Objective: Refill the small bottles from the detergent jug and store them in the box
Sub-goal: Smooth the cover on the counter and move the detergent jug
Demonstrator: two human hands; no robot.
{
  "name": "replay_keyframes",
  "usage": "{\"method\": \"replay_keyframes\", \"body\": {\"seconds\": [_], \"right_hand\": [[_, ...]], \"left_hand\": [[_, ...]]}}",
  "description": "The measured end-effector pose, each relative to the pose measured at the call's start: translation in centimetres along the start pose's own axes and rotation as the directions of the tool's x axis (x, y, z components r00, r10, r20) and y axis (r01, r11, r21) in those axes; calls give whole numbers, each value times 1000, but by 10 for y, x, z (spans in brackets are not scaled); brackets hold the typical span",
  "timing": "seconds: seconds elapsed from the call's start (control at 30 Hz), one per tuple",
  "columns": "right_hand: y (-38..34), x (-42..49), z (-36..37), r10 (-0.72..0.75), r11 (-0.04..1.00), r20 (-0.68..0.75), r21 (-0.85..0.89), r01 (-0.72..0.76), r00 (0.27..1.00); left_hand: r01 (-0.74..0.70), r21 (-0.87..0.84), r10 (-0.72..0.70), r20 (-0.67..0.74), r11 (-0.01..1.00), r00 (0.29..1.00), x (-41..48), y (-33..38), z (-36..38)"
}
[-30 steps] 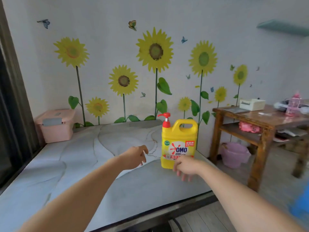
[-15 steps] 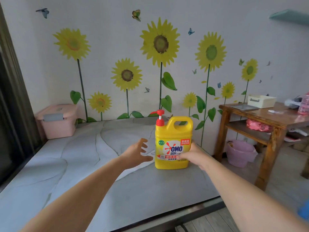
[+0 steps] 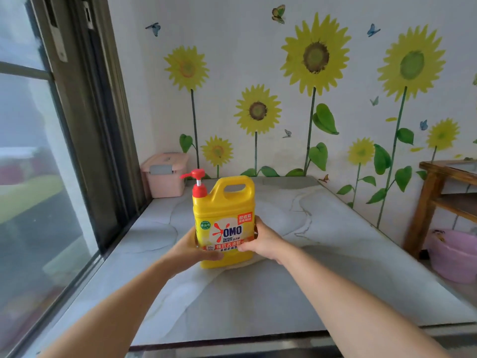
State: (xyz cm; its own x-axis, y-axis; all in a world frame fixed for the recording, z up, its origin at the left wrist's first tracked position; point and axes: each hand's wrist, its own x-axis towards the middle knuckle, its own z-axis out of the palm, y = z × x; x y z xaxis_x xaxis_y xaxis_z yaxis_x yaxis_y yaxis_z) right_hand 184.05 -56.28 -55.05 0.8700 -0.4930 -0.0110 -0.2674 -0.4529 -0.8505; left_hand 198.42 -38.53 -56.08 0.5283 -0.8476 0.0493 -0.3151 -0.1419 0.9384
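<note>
Task barely started: left hand [image 3: 192, 250] and right hand [image 3: 260, 240] clasped yellow plastic detergent jug [image 3: 224, 220] on the grey marbled surface [image 3: 258, 301]; no small bottles visible, lidded pink plastic box [image 3: 165, 174] well apart.

My left hand [image 3: 192, 248] and right hand [image 3: 260, 240] cover the detergent jug [image 3: 224, 220]'s lower sides. The jug blocks the pink box [image 3: 165, 174]'s near right corner. The right edge crops the wooden table [image 3: 449, 192] and pink basin [image 3: 454, 257]. Outside the window [image 3: 28, 161] is blur.

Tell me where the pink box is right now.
The pink box sits at the counter's far left corner, against the sunflower wall beside the window, behind and left of the jug.
</note>
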Motion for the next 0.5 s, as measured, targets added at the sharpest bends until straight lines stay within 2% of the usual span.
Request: {"method": "replay_keyframes", "body": {"seconds": [0.07, 0.17, 0.3, 0.4, 0.5], "right_hand": [[-17, 7, 26, -35, 999, 41, -23, 36, 999], [-27, 14, 58, -44, 998, 29, -50, 46, 999], [-19, 16, 77, -79, 965, -50, -253, 64, 996], [-14, 20, 87, -117, 917, -30, -387, 97, 993], [-14, 36, 97, -130, 885, 3, -451, 117, 992]], "left_hand": [[17, -26, -20, -102, 1000, 995, -17, -11, -20], [14, -24, -20, -232, 1000, 973, -42, -26, -46], [23, 10, -17, -417, 1000, 909, -65, -42, -67], [93, 66, -36, -587, 994, 809, -69, -50, -76], [142, 90, -30, -737, 986, 676, -63, -54, -79]]}}
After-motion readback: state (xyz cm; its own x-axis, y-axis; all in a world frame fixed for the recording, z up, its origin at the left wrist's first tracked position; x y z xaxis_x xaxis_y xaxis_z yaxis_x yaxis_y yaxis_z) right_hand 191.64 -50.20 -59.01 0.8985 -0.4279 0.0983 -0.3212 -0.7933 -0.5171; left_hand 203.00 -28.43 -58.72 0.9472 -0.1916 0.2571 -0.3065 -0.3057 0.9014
